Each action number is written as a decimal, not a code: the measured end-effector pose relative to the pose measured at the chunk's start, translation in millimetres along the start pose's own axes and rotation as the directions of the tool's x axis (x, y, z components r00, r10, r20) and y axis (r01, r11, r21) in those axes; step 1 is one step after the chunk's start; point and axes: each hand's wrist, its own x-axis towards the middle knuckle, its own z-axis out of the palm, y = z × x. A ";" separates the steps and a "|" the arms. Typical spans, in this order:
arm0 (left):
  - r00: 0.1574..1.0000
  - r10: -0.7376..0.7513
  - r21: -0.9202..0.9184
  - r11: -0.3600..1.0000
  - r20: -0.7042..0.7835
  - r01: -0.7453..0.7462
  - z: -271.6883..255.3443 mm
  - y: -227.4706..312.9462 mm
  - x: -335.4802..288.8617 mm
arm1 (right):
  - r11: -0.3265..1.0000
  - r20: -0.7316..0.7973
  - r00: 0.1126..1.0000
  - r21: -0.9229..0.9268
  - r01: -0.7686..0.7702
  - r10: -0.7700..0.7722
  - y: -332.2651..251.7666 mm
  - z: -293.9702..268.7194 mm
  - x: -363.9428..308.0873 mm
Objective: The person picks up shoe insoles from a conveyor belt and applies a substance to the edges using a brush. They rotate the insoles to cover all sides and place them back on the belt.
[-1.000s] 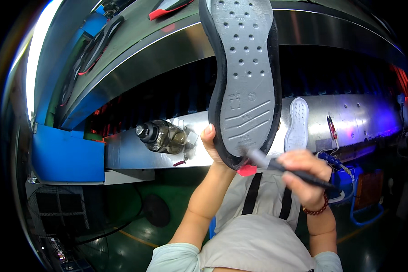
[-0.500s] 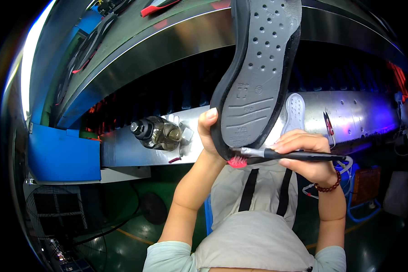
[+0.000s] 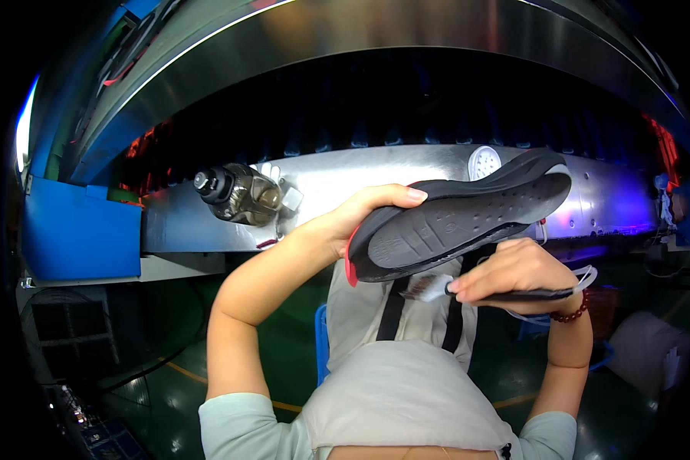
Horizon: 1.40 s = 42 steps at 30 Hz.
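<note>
A dark shoe sole (image 3: 445, 234) with a grey perforated inner face and a red heel edge lies tilted sideways in front of me. My left hand (image 3: 368, 211) is closed around its heel end, thumb on the upper rim. Lower right, my right hand (image 3: 520, 272) grips a black-handled brush (image 3: 429, 289), its dark bristles pointing left just below the sole and apart from it. A pale tube runs by the handle end near my wrist.
Behind the sole, a metal shelf (image 3: 322, 172) carries a dark transparent bottle (image 3: 238, 193) on the left and a white perforated insole-like piece (image 3: 484, 162). A curved metal-edged conveyor (image 3: 322, 37) arches above. A blue panel (image 3: 84, 234) stands at left.
The sole has swung from upright to nearly level, its toe end now to the right. The brush has left the heel edge and moved lower. My view has shifted too.
</note>
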 end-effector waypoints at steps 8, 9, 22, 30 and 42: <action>0.993 -0.107 0.143 0.983 -0.040 0.112 -14.7 -4.1 -9.1 | 0.962 0.125 0.987 -0.266 -0.062 0.098 4.7 -2.6 -11.4; 0.995 -0.082 0.126 0.988 -0.051 0.088 -9.6 -2.3 -12.0 | 0.958 0.050 0.993 -0.275 -0.086 0.103 5.1 -5.8 -11.8; 0.974 0.055 0.150 0.988 -0.219 -0.022 -15.4 -3.6 -36.8 | 0.968 -0.089 0.986 -0.193 -0.159 0.144 18.2 -13.7 -33.8; 0.965 0.101 0.164 0.984 -0.241 -0.062 -13.6 2.3 -52.3 | 0.975 -0.239 0.946 0.027 -0.221 0.221 34.1 -19.9 -48.2; 0.973 0.160 -0.333 0.938 0.169 -0.097 -63.1 -49.8 18.6 | 0.924 -0.524 0.771 0.314 -0.219 0.361 75.9 9.1 -17.3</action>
